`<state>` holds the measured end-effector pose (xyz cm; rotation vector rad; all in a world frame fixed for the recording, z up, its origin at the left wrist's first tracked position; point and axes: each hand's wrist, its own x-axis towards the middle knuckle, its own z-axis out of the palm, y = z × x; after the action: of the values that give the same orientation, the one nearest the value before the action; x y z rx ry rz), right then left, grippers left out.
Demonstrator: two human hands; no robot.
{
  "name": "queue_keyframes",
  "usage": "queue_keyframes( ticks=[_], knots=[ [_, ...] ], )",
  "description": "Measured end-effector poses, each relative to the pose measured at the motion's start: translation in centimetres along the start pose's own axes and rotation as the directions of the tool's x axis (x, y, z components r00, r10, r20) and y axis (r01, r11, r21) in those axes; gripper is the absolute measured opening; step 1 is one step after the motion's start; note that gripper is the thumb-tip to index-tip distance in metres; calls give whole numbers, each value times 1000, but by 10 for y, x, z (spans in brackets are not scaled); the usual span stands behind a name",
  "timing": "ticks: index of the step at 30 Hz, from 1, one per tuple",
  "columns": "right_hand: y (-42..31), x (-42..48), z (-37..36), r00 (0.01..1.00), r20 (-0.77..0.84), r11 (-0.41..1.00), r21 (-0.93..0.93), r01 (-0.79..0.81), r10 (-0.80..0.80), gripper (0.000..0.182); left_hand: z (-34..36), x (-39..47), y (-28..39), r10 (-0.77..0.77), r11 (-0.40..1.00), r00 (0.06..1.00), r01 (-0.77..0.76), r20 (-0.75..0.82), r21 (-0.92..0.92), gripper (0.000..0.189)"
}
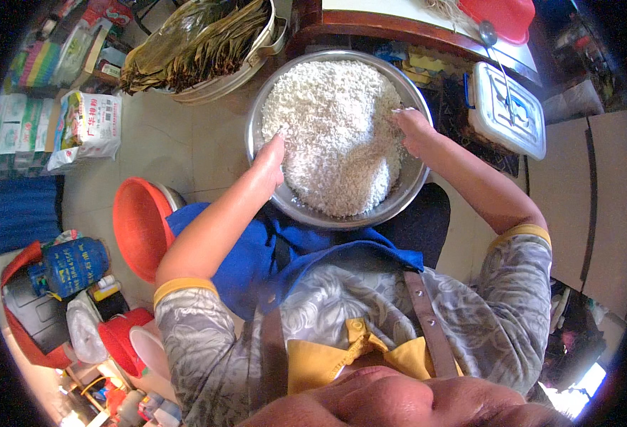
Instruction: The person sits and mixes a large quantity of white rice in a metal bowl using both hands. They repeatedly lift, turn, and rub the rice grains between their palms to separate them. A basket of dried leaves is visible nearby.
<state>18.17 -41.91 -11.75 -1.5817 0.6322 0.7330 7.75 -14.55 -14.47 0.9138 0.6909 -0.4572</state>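
Note:
A wide stainless steel basin (423,163) in front of me holds a large heap of white rice grains (329,123). My left hand (274,155) is at the basin's left side, its fingers at the edge of the rice with white grains stuck near the tips. Over the right side of the basin, my right hand (414,129) meets the rice, also with grains on its fingers. The fingers of both hands are partly hidden, so their grip is unclear. Part of the heap lies in shadow, and a blue apron (238,267) covers my lap below the basin.
A pale tub (222,88) heaped with long dried leaves (201,45) stands at the upper left. An orange plastic basin (138,229) is near my left knee. At the right lie a lidded plastic box (508,109) and a ladle (488,33). A blue gas cylinder (76,267) is farther left.

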Motion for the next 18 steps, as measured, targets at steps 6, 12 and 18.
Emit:
queue_keyframes(
  ticks=[6, 12, 18],
  knots=[
    [34, 70, 11, 982, 175, 983, 181, 38, -70, 34, -9, 78, -19, 23, 998, 994, -16, 108, -62, 55],
    [35, 65, 42, 895, 446, 956, 265, -129, -2, 51, 37, 72, -27, 9, 1000, 977, -3, 214, -30, 53],
    [7, 20, 21, 810, 587, 931, 285, -227, 18, 48, 110, 28, -10, -110, 994, 971, 102, 211, 47, 46]
  ],
)
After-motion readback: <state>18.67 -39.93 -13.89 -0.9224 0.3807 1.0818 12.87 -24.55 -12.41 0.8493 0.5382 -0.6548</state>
